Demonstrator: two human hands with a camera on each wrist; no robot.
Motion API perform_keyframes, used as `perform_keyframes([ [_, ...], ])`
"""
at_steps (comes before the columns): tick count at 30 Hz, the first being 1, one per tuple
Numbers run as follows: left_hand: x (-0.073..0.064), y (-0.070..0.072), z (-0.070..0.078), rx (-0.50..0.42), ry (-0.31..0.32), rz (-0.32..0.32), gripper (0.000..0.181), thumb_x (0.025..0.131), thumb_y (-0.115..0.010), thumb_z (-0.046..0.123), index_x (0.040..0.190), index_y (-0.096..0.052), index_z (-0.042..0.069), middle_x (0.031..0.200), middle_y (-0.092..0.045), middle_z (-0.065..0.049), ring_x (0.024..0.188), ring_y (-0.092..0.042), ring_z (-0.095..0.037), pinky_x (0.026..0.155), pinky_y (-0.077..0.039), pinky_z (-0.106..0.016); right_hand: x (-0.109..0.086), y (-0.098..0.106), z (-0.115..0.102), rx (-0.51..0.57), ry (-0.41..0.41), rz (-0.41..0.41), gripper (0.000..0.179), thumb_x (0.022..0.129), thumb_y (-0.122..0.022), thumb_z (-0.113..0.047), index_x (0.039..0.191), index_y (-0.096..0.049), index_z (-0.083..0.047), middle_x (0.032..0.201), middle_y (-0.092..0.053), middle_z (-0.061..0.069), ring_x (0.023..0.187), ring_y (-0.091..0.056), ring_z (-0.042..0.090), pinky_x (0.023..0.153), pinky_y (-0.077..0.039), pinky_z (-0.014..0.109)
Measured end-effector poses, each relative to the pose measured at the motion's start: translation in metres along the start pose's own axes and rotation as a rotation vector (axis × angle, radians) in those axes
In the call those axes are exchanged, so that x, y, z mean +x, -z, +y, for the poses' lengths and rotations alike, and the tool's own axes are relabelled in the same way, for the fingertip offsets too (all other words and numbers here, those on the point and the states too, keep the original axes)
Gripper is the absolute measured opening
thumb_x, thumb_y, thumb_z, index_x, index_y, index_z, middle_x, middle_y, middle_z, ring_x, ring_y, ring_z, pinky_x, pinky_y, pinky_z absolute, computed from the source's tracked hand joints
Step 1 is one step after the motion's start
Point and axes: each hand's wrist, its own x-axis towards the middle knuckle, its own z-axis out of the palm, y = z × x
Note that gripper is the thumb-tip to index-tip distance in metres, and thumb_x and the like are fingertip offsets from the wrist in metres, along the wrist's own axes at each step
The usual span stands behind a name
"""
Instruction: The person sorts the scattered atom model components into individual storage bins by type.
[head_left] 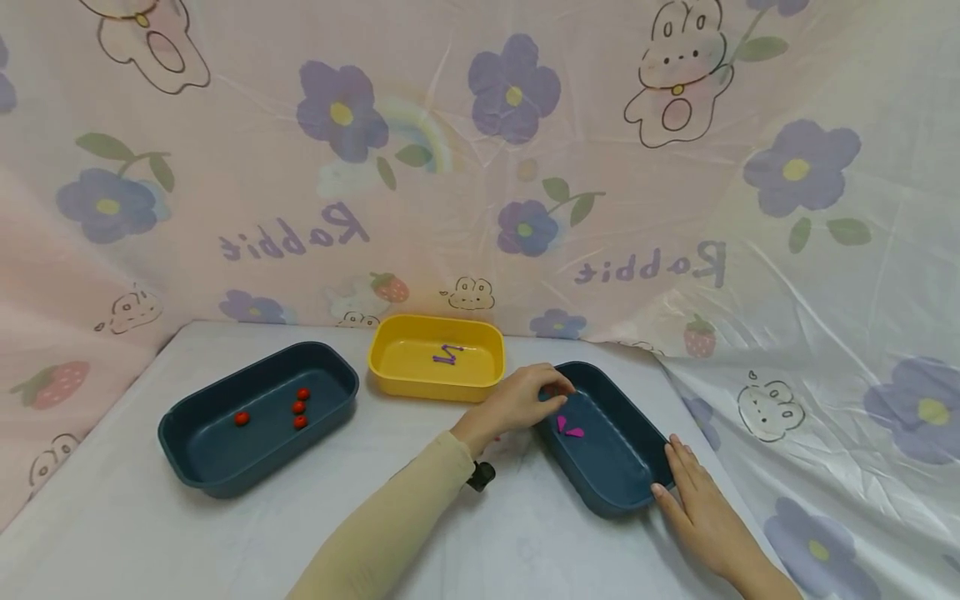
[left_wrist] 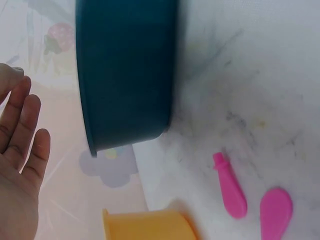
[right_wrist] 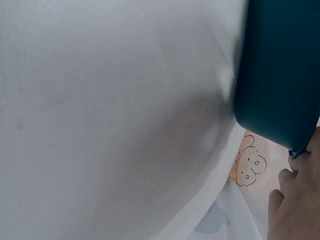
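My left hand [head_left: 525, 395] hovers over the left rim of the right dark blue tray [head_left: 611, 450], with nothing visible between its fingers. In the left wrist view, the thumb and index fingertip come close together and the other fingers are loosely bent. Two magenta drop-shaped pieces [head_left: 574, 432] lie inside this tray below the hand. More lie on the table, including a pink drop-shaped piece with a small peg end [left_wrist: 231, 187]; my left forearm mostly hides them in the head view. At the tray's near right corner, my right hand [head_left: 705, 518] grips the rim, thumb on the near side.
A yellow tray [head_left: 420, 388] at the back holds thin purple pieces [head_left: 447, 357]. The left dark blue tray [head_left: 213, 446] contains several small red pieces [head_left: 242, 418]. Printed cloth [head_left: 442, 200] hangs behind the white table [head_left: 330, 492]. A black object [head_left: 482, 477] shows beside my left wrist.
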Motion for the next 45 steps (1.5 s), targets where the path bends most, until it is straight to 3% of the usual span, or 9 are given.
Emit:
perform_keyframes([
  [9,-0.017,0.014,-0.005,-0.041,-0.039,0.07,0.017,0.101,-0.07,0.013,0.117,-0.075,0.011,0.106,-0.068,0.001,0.099,-0.066,-0.019,0.092,-0.059,-0.036,0.0,-0.001,0.001,-0.004,0.005,0.011,0.068,0.108,-0.056,-0.026,0.158,-0.029,0.012,0.171,-0.018,0.022,0.161,-0.006,0.029,0.117,0.009,0.009],
  [20,-0.043,0.039,-0.019,0.056,-0.06,0.109,0.017,0.098,-0.073,0.01,0.114,-0.076,0.011,0.107,-0.07,0.002,0.098,-0.065,-0.017,0.088,-0.058,-0.03,0.0,-0.001,0.002,0.001,-0.004,0.005,0.069,0.109,-0.056,-0.026,0.159,-0.027,0.01,0.172,-0.016,0.02,0.16,-0.007,0.032,0.118,0.01,0.01],
  [28,-0.066,0.052,-0.039,0.149,0.025,0.025,0.014,0.099,-0.074,0.016,0.113,-0.076,0.017,0.106,-0.069,0.008,0.098,-0.063,-0.01,0.091,-0.057,-0.025,-0.001,-0.002,0.002,-0.006,0.019,0.027,0.068,0.108,-0.058,-0.025,0.159,-0.028,0.01,0.172,-0.017,0.019,0.161,-0.007,0.027,0.117,0.008,0.008],
  [36,-0.086,0.062,-0.055,0.204,0.014,-0.06,0.017,0.095,-0.076,0.01,0.112,-0.077,0.009,0.103,-0.069,0.004,0.096,-0.065,-0.015,0.088,-0.057,-0.027,0.0,0.0,0.002,-0.001,0.014,0.02,0.068,0.108,-0.057,-0.025,0.159,-0.028,0.01,0.172,-0.017,0.019,0.161,-0.007,0.029,0.118,0.008,0.009],
  [45,-0.095,0.055,-0.063,0.296,0.03,-0.233,0.013,0.095,-0.076,0.016,0.108,-0.078,0.016,0.103,-0.069,0.007,0.094,-0.067,-0.013,0.087,-0.057,-0.026,0.0,-0.001,0.001,-0.001,0.02,0.017,0.068,0.108,-0.057,-0.025,0.158,-0.029,0.011,0.172,-0.017,0.02,0.16,-0.007,0.029,0.117,0.008,0.009],
])
